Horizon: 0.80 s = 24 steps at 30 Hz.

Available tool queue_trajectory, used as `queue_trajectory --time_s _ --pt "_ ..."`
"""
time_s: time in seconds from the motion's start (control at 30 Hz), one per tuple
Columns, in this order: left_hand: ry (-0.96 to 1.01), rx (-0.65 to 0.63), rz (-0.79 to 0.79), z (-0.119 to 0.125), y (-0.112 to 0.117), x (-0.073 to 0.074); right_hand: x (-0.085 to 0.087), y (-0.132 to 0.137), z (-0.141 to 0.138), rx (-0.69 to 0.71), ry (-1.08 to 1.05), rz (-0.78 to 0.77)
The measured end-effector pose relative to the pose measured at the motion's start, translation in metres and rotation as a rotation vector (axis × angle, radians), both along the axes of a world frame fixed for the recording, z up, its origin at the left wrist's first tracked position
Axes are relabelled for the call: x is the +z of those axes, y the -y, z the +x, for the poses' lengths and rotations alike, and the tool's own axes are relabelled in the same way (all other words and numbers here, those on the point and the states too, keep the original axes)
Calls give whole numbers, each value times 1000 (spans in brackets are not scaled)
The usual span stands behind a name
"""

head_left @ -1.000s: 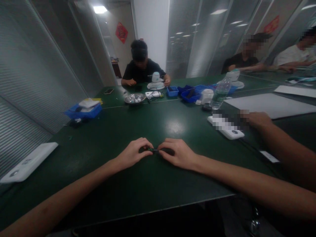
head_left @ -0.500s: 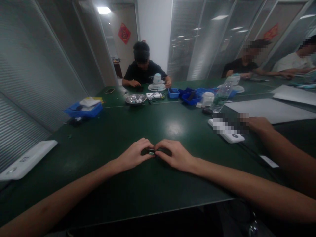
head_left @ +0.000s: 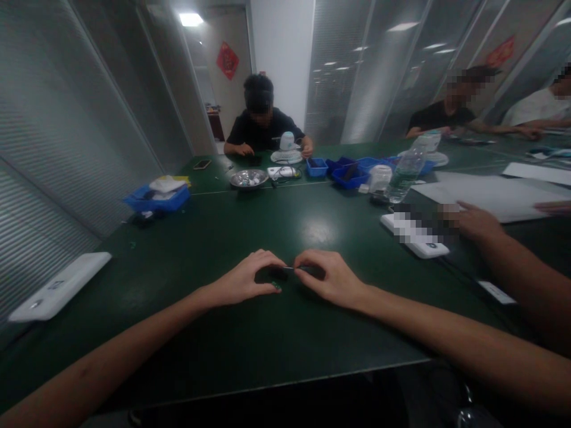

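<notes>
Thin dark metal pin (head_left: pixel 289 269), pinched at either end by your left hand (head_left: pixel 243 280) and right hand (head_left: pixel 331 277), the two nearly meeting on the dark green table (head_left: pixel 214 238), looks light, slippery and bendable; hold near its ends.

The dark green desk (head_left: pixel 214 238) carries a white flat device (head_left: pixel 57 286) at the left edge, a blue tray (head_left: pixel 156 199) and a metal bowl (head_left: pixel 248 178) farther back, blue bins (head_left: pixel 348 173), a water bottle (head_left: pixel 407 172), white sheets (head_left: pixel 491 193) at the right, and a small green part (head_left: pixel 277 287) near the front.
</notes>
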<state>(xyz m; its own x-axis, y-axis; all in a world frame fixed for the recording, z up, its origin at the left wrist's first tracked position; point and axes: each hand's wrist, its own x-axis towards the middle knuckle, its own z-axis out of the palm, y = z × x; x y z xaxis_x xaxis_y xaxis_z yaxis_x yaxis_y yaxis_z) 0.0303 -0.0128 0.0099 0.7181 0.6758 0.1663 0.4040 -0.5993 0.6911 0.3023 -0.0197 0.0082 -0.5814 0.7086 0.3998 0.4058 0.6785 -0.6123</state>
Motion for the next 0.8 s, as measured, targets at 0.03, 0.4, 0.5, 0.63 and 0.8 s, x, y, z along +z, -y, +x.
queue_trajectory --time_s 0.03,0.4,0.5,0.63,0.8 --pt "9 15 1 1 0 -1 -1 0 0 -3 -1 4" --pt "-101 517 144 -104 -76 -10 -3 -2 1 -4 0 1" --pt "-143 767 167 -163 -96 -11 -4 -2 2 0 5 -1" --pt "-271 995 216 -222 -102 -9 -5 -3 3 5 9 -1" --pt "-328 1062 154 -242 -97 -1 -3 -3 2 11 14 -4"
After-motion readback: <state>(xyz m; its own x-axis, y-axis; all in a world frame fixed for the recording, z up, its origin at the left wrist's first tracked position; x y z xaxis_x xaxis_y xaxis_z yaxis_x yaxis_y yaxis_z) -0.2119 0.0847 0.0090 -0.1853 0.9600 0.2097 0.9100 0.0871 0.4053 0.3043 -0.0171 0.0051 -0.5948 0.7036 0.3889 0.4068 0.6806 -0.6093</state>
